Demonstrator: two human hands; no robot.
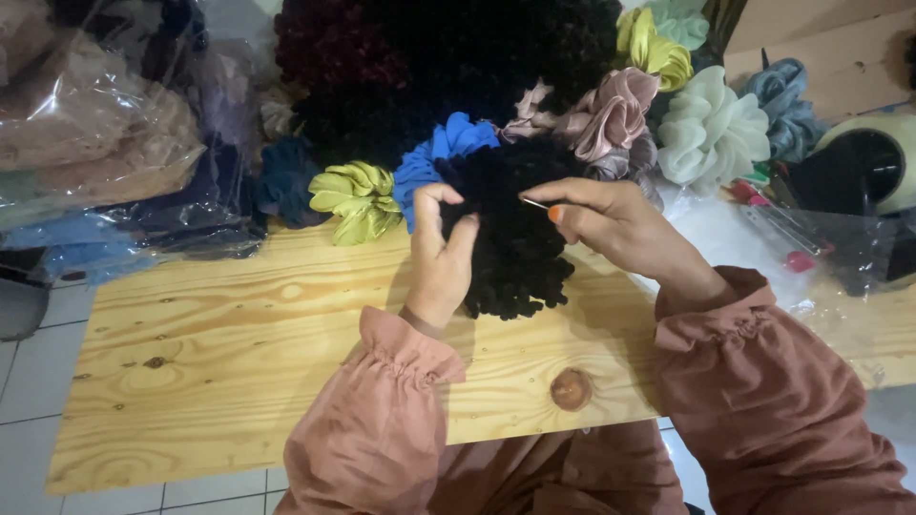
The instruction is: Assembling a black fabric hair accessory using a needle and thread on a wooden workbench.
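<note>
A black ruffled scrunchie (515, 243) lies on the wooden table (239, 343) in the middle of the view. My left hand (441, 257) grips its left edge, fingers curled into the fabric. My right hand (611, 221) is at its upper right and pinches a thin silver needle (534, 203) between thumb and forefinger, the needle tip pointing left into the black fabric. Both arms wear dusty-pink sleeves with gathered cuffs.
Behind lie several scrunchies: olive-yellow (358, 198), blue (434, 157), dusty pink (606, 114), white (711, 129), grey-blue (787, 105), and a dark heap (448, 67). Plastic bags of fabric (95, 133) fill the left. A tape dispenser (868, 162) and clear plastic sit right.
</note>
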